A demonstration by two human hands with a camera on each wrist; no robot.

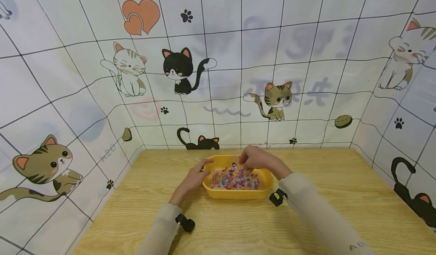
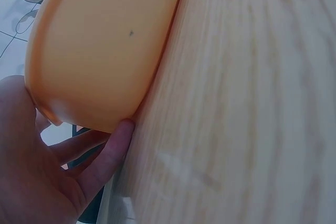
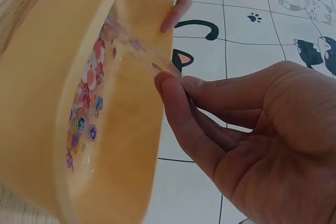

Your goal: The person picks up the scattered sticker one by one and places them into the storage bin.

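Observation:
A yellow plastic basin (image 1: 238, 194) stands on the wooden table, with colourful printed clear stickers (image 1: 235, 181) spread over its bottom. My left hand (image 1: 194, 177) grips the basin's left end; in the left wrist view that hand (image 2: 58, 166) has its fingers against the outside of the yellow wall (image 2: 105, 51). Above the basin's back right part, my right hand (image 1: 259, 159) pinches a clear printed plastic piece (image 3: 139, 51) between thumb and forefinger. This piece slants down into the basin, and I cannot tell where its lower end stops.
The wooden table (image 1: 136, 209) reaches back to a wall sheet (image 1: 225, 69) printed with cats and grid lines. Similar sheets rise at the left and right. Small black cameras (image 1: 185, 223) are strapped at both wrists.

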